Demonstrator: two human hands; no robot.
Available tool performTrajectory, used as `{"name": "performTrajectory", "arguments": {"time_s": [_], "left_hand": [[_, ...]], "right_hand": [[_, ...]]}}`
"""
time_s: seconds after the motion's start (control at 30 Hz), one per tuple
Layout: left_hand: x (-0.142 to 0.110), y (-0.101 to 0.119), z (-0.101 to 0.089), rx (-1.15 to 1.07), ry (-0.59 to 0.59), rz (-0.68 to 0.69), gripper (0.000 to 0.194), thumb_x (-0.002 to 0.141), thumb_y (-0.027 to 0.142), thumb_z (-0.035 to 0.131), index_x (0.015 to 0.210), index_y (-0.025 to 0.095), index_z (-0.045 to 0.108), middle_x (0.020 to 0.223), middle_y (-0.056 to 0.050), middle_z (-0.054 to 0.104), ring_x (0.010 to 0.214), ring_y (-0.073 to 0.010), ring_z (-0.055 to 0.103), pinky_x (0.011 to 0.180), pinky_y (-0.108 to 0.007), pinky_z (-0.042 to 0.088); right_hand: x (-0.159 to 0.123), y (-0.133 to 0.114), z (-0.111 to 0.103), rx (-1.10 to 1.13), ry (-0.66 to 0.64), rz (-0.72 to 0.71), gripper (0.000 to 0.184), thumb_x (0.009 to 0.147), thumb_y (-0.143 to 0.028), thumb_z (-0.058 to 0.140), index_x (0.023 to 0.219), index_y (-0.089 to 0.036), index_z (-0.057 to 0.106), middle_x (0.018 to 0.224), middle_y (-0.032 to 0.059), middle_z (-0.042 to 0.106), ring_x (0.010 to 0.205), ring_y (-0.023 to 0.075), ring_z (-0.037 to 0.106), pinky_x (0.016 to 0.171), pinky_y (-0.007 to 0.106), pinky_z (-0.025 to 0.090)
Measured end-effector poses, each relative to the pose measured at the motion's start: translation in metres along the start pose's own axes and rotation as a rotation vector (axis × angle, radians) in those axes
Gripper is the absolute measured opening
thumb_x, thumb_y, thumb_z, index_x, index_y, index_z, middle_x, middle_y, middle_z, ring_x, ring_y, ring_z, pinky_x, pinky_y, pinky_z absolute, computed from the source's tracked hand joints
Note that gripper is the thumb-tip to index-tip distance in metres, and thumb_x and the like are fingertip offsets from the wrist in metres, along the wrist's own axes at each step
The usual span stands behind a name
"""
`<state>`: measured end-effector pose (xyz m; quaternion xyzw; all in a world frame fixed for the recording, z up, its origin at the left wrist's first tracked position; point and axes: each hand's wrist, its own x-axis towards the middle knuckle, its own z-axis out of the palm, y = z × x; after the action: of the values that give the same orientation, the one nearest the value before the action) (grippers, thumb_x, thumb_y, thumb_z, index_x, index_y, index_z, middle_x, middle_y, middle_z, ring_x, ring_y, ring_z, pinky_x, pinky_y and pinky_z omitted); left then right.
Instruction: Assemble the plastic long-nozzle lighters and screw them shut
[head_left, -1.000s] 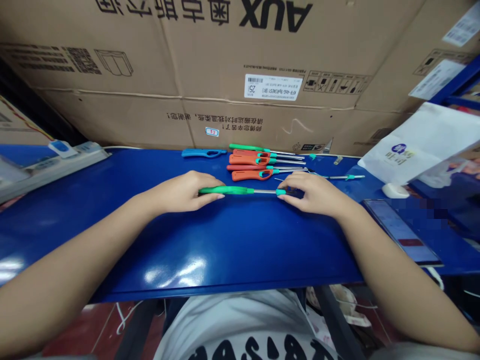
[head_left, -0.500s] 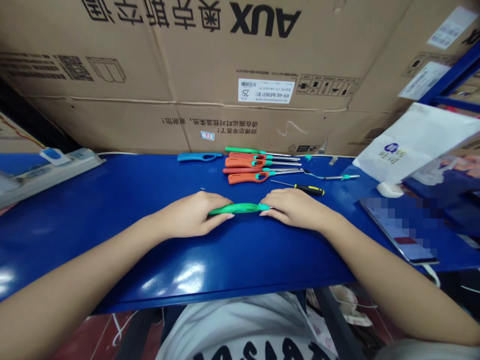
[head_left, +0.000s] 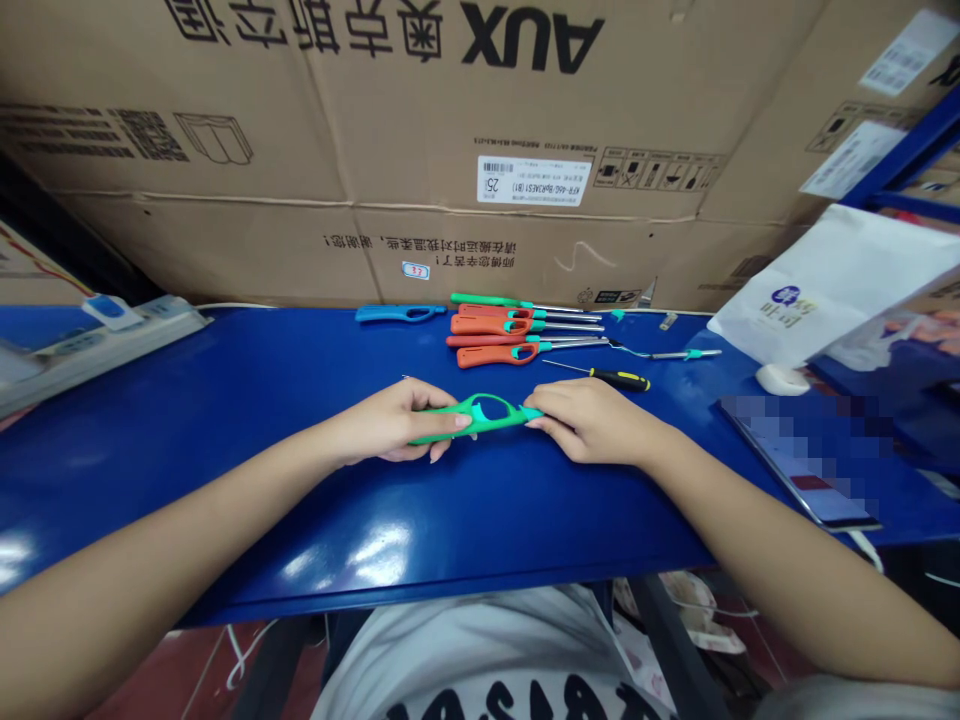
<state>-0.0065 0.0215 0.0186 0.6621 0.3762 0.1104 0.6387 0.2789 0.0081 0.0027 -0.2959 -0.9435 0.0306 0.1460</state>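
A green long-neck lighter (head_left: 504, 422) is held level between my two hands, over the blue table. My left hand (head_left: 394, 420) is closed round its handle, thumb on the upper face beside the trigger opening. The fingers of my right hand (head_left: 592, 420) pinch the other end, covering the metal neck. Just behind my hands lies a screwdriver (head_left: 619, 380) with a black and yellow handle. Farther back are several orange and red lighters (head_left: 491, 355), a green lighter (head_left: 487, 299) and a blue lighter body (head_left: 397, 314).
A metal lighter tube with a wire (head_left: 675, 355) lies at the back right. A phone (head_left: 787, 460), a white mouse-like object (head_left: 781, 379) and a white paper bag (head_left: 817, 290) are on the right. At left is a power strip (head_left: 150, 335). Behind the table (head_left: 525, 530) stands a large cardboard box (head_left: 262, 230).
The lighter has been rolled from edge-on to face up, so its trigger opening now shows. My left thumb has moved on top, its fingers curling underneath. My right hand keeps its pinch.
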Motion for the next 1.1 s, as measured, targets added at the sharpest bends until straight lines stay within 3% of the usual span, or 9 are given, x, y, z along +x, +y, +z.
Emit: {"name": "performTrajectory", "arguments": {"time_s": [0.13, 0.33, 0.43, 0.53, 0.7, 0.83, 1.0, 1.1], "left_hand": [[0.005, -0.007, 0.003, -0.034, -0.015, 0.002, 0.048, 0.086, 0.060, 0.069, 0.069, 0.016, 0.061, 0.050, 0.003, 0.049, 0.034, -0.0037, 0.027, 0.033, -0.019, 0.013], [0.001, -0.009, 0.011, 0.421, 0.166, 0.282, 0.043, 0.094, 0.048, 0.060, 0.067, 0.015, 0.060, 0.059, 0.000, 0.058, 0.051, -0.0085, 0.047, 0.049, -0.019, 0.035], [0.000, -0.009, 0.014, 0.501, 0.195, 0.350, 0.037, 0.094, 0.044, 0.059, 0.071, 0.015, 0.061, 0.061, 0.001, 0.060, 0.055, -0.0093, 0.051, 0.053, -0.019, 0.038], [0.002, -0.012, 0.013, 0.355, 0.154, 0.276, 0.041, 0.093, 0.047, 0.061, 0.069, 0.014, 0.061, 0.057, 0.001, 0.058, 0.049, -0.0078, 0.047, 0.048, -0.018, 0.035], [0.008, -0.012, 0.010, -0.060, 0.001, 0.028, 0.048, 0.085, 0.057, 0.071, 0.067, 0.014, 0.060, 0.044, 0.006, 0.043, 0.033, -0.0034, 0.027, 0.033, -0.018, 0.014], [0.007, -0.010, 0.011, -0.110, -0.017, 0.020, 0.047, 0.085, 0.057, 0.072, 0.068, 0.015, 0.060, 0.047, 0.005, 0.048, 0.032, -0.0028, 0.026, 0.032, -0.018, 0.013], [0.003, -0.010, 0.016, 0.297, 0.133, 0.211, 0.042, 0.094, 0.047, 0.061, 0.067, 0.014, 0.059, 0.055, 0.002, 0.053, 0.046, -0.0068, 0.042, 0.044, -0.019, 0.031], [0.000, -0.011, 0.018, 0.598, 0.221, 0.386, 0.036, 0.096, 0.038, 0.056, 0.069, 0.015, 0.056, 0.058, 0.004, 0.049, 0.053, -0.0076, 0.042, 0.051, -0.021, 0.033]], "right_hand": [[0.000, 0.000, 0.005, -0.090, -0.020, -0.042, 0.027, 0.105, -0.027, 0.040, 0.093, -0.016, 0.062, 0.085, 0.0073, 0.068, 0.071, 0.0178, 0.058, 0.066, 0.029, 0.040], [-0.001, -0.001, 0.007, -0.108, -0.043, -0.040, 0.025, 0.104, -0.023, 0.039, 0.094, -0.015, 0.061, 0.084, 0.0068, 0.068, 0.069, 0.0172, 0.057, 0.066, 0.029, 0.038], [-0.001, -0.001, 0.006, -0.130, -0.009, -0.065, 0.025, 0.104, -0.023, 0.041, 0.093, -0.015, 0.062, 0.083, 0.0066, 0.067, 0.068, 0.0170, 0.056, 0.064, 0.030, 0.036], [-0.002, 0.000, 0.007, -0.157, 0.037, -0.095, 0.024, 0.103, -0.023, 0.042, 0.093, -0.014, 0.063, 0.081, 0.0064, 0.066, 0.066, 0.0168, 0.055, 0.063, 0.029, 0.035], [-0.002, 0.000, 0.008, -0.208, 0.083, -0.127, 0.025, 0.104, -0.023, 0.044, 0.094, -0.013, 0.064, 0.080, 0.0064, 0.066, 0.067, 0.0175, 0.054, 0.064, 0.029, 0.037], [-0.002, -0.002, 0.008, -0.229, 0.093, -0.142, 0.025, 0.103, -0.022, 0.044, 0.093, -0.012, 0.064, 0.080, 0.0070, 0.066, 0.067, 0.0178, 0.054, 0.064, 0.030, 0.038], [-0.002, -0.003, 0.009, -0.239, 0.053, -0.134, 0.023, 0.102, -0.019, 0.044, 0.091, -0.012, 0.063, 0.078, 0.0063, 0.064, 0.066, 0.0172, 0.053, 0.063, 0.030, 0.037], [-0.003, -0.003, 0.011, -0.241, 0.025, -0.130, 0.023, 0.102, -0.019, 0.044, 0.091, -0.013, 0.063, 0.078, 0.0060, 0.064, 0.065, 0.0173, 0.052, 0.063, 0.030, 0.037]]}}
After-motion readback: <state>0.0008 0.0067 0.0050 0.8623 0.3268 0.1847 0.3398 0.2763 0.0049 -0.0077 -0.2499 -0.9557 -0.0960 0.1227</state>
